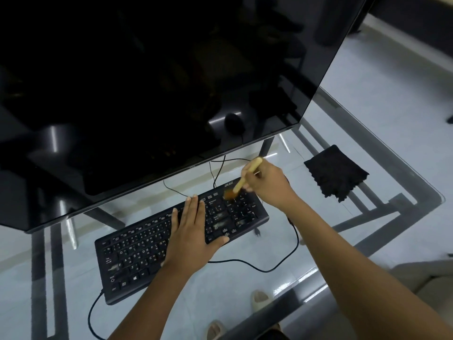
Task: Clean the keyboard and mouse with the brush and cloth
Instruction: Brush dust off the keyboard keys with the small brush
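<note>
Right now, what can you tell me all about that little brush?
The brush has a pale wooden handle and short brownish bristles. The right hand grips the handle, tilting it so the bristles point down onto the far right keys of the black keyboard. The handle's end sticks up past the fingers toward the monitor. The bristles look blurred.

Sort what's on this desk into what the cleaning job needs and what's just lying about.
Job: keyboard, brush held in the right hand, black cloth, left hand pressing flat on the keys.
Lying about: monitor, cables, glass table.
</note>
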`<state>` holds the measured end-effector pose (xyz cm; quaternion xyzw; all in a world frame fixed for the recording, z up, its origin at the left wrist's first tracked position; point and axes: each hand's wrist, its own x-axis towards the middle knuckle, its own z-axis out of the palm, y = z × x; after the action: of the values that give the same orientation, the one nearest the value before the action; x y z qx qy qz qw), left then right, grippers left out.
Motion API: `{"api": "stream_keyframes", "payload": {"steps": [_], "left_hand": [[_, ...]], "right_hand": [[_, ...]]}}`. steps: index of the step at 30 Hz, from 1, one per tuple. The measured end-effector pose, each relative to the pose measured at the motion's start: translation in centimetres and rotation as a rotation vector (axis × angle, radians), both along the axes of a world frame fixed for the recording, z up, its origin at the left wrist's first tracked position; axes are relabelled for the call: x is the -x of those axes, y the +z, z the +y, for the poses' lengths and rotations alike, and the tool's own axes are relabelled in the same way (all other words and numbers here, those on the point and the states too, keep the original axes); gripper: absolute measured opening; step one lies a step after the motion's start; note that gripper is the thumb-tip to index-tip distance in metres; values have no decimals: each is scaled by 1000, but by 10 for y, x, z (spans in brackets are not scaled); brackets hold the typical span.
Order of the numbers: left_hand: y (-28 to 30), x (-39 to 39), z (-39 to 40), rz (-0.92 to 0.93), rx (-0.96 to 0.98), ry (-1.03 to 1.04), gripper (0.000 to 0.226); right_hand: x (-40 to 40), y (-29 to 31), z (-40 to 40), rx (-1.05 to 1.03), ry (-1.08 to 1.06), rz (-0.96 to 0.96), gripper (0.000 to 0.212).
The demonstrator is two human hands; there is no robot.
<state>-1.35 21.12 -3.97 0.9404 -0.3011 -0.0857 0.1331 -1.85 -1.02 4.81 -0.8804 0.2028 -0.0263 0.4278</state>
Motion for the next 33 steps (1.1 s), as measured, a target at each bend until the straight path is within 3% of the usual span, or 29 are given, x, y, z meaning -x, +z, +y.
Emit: {"api": "stream_keyframes", "payload": {"steps": [2, 5, 7, 9, 11, 13, 16, 18, 20, 22, 24, 26, 28, 30, 33], "left_hand": [[-1, 0, -3, 4, 14, -7, 108], [-1, 0, -11, 6, 14, -20, 108], [-1, -1, -14, -4, 8, -29, 106], [-1, -3, -16, -7, 0, -31, 103], [-1, -4, -18, -7, 9, -21, 97], [-2, -5, -21, -7, 7, -11, 90], [-6, -7, -21, -9, -3, -10, 82], [-8, -6, -19, -6, 0, -13, 80], [-8, -5, -19, -1, 14, -14, 79], [-8, -6, -18, 2, 15, -18, 79], [-8, -7, -17, 0, 14, -18, 78], [-8, -6, -17, 3, 23, -16, 78], [-7, -6, -17, 12, 26, -17, 78], [-7, -7, -17, 12, 17, -23, 78], [-8, -8, -16, 9, 12, -29, 77]], "right_hand": [[-1, -3, 2, 71, 65, 68, 8], [-1, -1, -5, 140, -79, -91, 8], [-2, 1, -8, 87, 0, -28, 8], [1, -2, -7, 159, 95, 57, 10], [4, -6, -8, 234, -1, -70, 9], [8, -5, -13, 150, -77, -137, 7], [13, -6, -16, 116, 72, 51, 9], [17, -7, -16, 230, 36, -13, 11], [20, -4, -19, 179, -63, -125, 10], [22, -1, -23, 69, -35, -67, 11], [25, -4, -22, 154, 74, 40, 16], [28, -10, -21, 263, 49, -29, 14], [31, -10, -23, 209, -30, -135, 15], [28, -7, -25, 135, -28, -78, 19], [27, -12, -23, 251, 102, 30, 19]]}}
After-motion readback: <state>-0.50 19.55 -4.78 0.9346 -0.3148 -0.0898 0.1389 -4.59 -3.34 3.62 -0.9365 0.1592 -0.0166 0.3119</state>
